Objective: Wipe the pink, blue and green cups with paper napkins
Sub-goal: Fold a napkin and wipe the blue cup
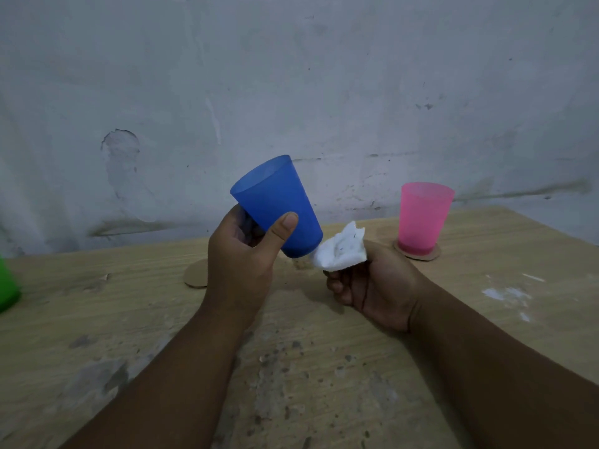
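Left hand (240, 260) grips the blue cup (275, 202), thumb across its near wall and fingers curled behind, clear of the table (324, 367). The cup is tilted, mouth up and far-left, base down and right. Right hand (376, 286) is closed round a bunched napkin (342, 254) at that base; contact cannot be confirmed. Judgement: wiping should start at the base and run up-left along the wall. Pink cup (423, 218) stands far right, green cup (6, 286) at the left edge.
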A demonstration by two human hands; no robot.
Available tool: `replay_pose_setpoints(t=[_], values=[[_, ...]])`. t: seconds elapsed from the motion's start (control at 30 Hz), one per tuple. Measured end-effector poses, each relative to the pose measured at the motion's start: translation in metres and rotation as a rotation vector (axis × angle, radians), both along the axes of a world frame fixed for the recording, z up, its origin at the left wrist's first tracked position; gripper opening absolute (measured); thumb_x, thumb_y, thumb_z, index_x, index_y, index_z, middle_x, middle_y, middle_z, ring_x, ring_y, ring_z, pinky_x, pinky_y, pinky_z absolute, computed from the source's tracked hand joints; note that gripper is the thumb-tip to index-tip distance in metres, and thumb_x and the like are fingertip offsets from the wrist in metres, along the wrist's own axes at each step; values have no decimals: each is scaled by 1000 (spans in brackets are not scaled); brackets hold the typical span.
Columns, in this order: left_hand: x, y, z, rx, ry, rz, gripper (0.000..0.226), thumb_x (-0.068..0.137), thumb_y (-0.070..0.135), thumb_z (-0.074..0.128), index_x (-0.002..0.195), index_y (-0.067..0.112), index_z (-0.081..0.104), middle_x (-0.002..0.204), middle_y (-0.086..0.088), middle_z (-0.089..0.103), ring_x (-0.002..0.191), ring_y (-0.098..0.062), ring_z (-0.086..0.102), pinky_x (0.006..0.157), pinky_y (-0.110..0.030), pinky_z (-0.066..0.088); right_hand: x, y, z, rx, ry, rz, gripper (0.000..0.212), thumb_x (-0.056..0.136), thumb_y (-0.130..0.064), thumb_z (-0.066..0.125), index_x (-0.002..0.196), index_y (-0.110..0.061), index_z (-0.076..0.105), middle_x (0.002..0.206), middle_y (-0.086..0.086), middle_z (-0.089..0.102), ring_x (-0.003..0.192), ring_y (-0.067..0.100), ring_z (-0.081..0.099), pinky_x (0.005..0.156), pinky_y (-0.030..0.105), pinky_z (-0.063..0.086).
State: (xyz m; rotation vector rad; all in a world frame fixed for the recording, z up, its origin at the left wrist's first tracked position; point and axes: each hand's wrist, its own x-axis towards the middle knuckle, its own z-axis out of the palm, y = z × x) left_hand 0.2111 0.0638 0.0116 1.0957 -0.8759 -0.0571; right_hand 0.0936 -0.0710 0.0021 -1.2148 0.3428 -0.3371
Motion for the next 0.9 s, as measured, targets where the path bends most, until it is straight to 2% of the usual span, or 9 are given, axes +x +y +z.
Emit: replay_pose_setpoints(t=[0.1, 0.2, 0.3, 0.43, 0.53, 0.63, 0.8, 0.9], values=[[0, 0, -1, -2, 3, 26, 43, 81, 27, 72, 120, 15, 63, 108, 8, 74, 104, -8, 69, 82, -20, 53, 4, -1, -5, -113, -18, -107, 24, 94, -6, 49, 104, 0, 70, 86, 12, 68, 64, 17, 57, 55, 28, 44], [0, -1, -2, 11, -8, 50, 45, 81, 29, 73, 122, 13, 63, 109, 7, 74, 104, -9, 69, 81, -21, 54, 6, 1, -8, -181, -42, -157, 20, 91, -2, 57, 102, 0, 73, 90, 16, 72, 71, 18, 59, 60, 28, 49], [0, -1, -4, 39, -21, 71, 44, 81, 31, 74, 121, 17, 63, 109, 8, 73, 103, -9, 69, 81, -23, 55, 8, 4, -8, -103, -100, -172, 19, 90, -3, 61, 103, -3, 74, 92, 16, 73, 74, 20, 57, 60, 25, 50], [0, -3, -6, 63, -36, 84, 39, 82, 29, 77, 118, 25, 63, 110, 10, 73, 105, -11, 69, 84, -27, 56, 13, 7, -6, 81, -137, -160, 29, 92, -2, 54, 117, -1, 68, 110, 21, 71, 86, 24, 63, 66, 29, 54], [0, -4, -7, 78, -40, 107, 41, 80, 30, 77, 118, 25, 62, 111, 10, 73, 104, -10, 69, 85, -29, 56, 12, 7, -1, 233, -138, -119, 35, 93, -12, 47, 122, -2, 64, 107, 18, 71, 79, 21, 65, 67, 32, 53], [1, -4, -7, 91, -48, 128, 43, 79, 32, 77, 118, 26, 62, 112, 9, 73, 104, -10, 69, 85, -31, 57, 12, 9, 3, 291, -125, -92, 34, 93, -21, 52, 119, -4, 67, 108, 15, 73, 77, 19, 68, 70, 31, 52], [0, -5, -7, 112, -77, 170, 48, 80, 28, 81, 123, 23, 59, 114, 8, 71, 104, -9, 69, 86, -31, 58, 15, 16, 0, 272, -108, -167, 20, 91, -11, 58, 104, -11, 73, 96, 9, 75, 72, 14, 67, 66, 26, 52], [-1, -7, -7, 115, -95, 194, 50, 80, 28, 81, 125, 22, 59, 115, 9, 70, 104, -9, 68, 87, -34, 58, 15, 18, -2, 261, -98, -191, 17, 91, -11, 61, 104, -10, 71, 93, 8, 76, 71, 13, 68, 66, 26, 53]])
